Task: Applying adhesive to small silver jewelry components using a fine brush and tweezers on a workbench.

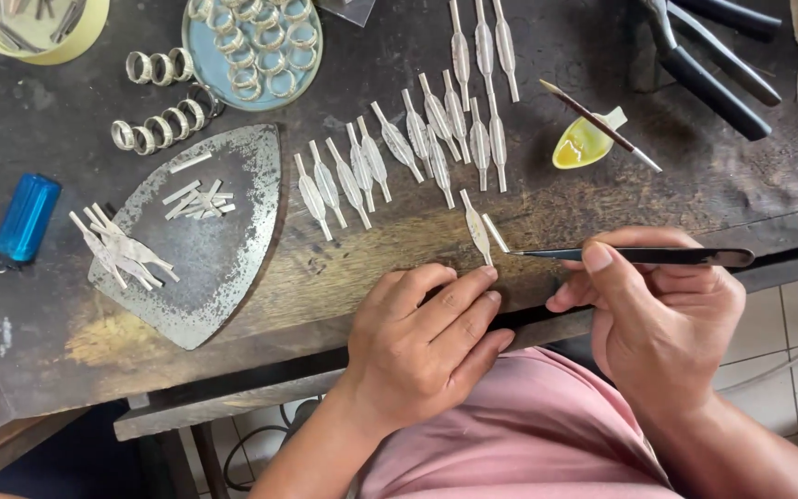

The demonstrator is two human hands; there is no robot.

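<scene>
Head view, one camera looking down on a dark, worn workbench (658, 176):

- Right hand (662, 319): closed in a pen-like pinch on black tweezers (639, 255); the tweezer tips are shut on a small silver strip (495, 233), lifted at a slant just beside the leaf-shaped blank.
- Left hand (427, 337): fingers curled, holding nothing; index fingertip (486, 274) pressed on the lower end of a silver leaf-shaped blank (477, 231) that lies flat at the bench's front edge; whether the strip already touches the blank, I cannot tell.
- Handling note, as a judgement: keep the blank pinned so it cannot skate; bring the strip down slowly along the blank's stem; hold light tweezer pressure so the thin strip does not bend or spring away.
- Row of like silver blanks (399, 152): laid side by side across the bench, well apart from both hands.
- Iron-shaped metal plate (233, 277): at left, bearing cut silver strips (198, 199) and a heap of blanks (117, 248).
- Silver rings (163, 122): in two rows beside a round blue dish (198, 69) holding more rings.
- Blue lighter (26, 219): far left.
- Yellow dish (579, 146) with a thin brush (598, 123) across it; black-handled pliers (718, 69) at upper right.
</scene>
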